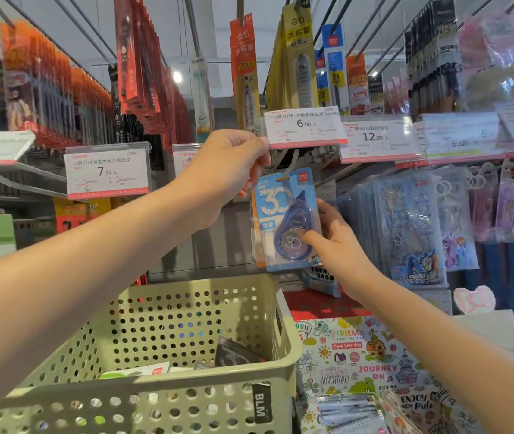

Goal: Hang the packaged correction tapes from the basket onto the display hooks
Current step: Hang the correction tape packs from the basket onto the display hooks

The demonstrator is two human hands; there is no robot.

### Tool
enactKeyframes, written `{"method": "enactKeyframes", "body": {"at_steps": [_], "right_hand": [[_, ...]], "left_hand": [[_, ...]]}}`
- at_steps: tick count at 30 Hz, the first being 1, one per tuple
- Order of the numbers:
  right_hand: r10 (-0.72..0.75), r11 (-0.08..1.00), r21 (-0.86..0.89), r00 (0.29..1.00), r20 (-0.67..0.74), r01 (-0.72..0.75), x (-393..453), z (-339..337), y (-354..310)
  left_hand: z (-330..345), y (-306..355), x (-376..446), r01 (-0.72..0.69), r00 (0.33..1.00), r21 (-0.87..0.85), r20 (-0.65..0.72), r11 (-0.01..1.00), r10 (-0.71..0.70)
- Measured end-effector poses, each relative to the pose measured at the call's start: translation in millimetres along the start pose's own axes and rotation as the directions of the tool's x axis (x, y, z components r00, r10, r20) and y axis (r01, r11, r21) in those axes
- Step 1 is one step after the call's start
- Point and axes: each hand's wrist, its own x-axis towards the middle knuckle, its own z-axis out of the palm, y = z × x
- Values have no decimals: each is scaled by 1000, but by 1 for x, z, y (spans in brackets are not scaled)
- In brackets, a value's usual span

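Gripping one blue correction tape pack, both hands: left hand apparently pinching top, right hand lower edge, beneath price tag

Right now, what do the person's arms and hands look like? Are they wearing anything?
Both arms are bare from the picture's edge to the wrist: no sleeves show. The left hand and the right hand wear no gloves, and no rings, watch or bracelet can be seen. The fingernails look short and unpainted.

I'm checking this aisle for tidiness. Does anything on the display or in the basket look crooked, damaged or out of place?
Nothing stands out. The left hand and right hand hold the blue correction tape pack slightly tilted below the 6.00 price tag, mid-hanging. The basket holds loose packs.
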Motion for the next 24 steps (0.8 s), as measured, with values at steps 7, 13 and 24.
{"method": "enactKeyframes", "body": {"at_steps": [7,13,24], "right_hand": [[-121,954,-290,981,-151,73,-3,2,-23],[-241,924,-276,963,121,266,-19,18,-52],[108,760,-523,719,687,386,-27,56,-57]], "left_hand": [[-3,-8,-9,77,992,56,92,995,-82],[-16,-26,-28,137,976,246,133,960,-174],[-31,-103,-45,626,748,288,38,724,-662]]}}
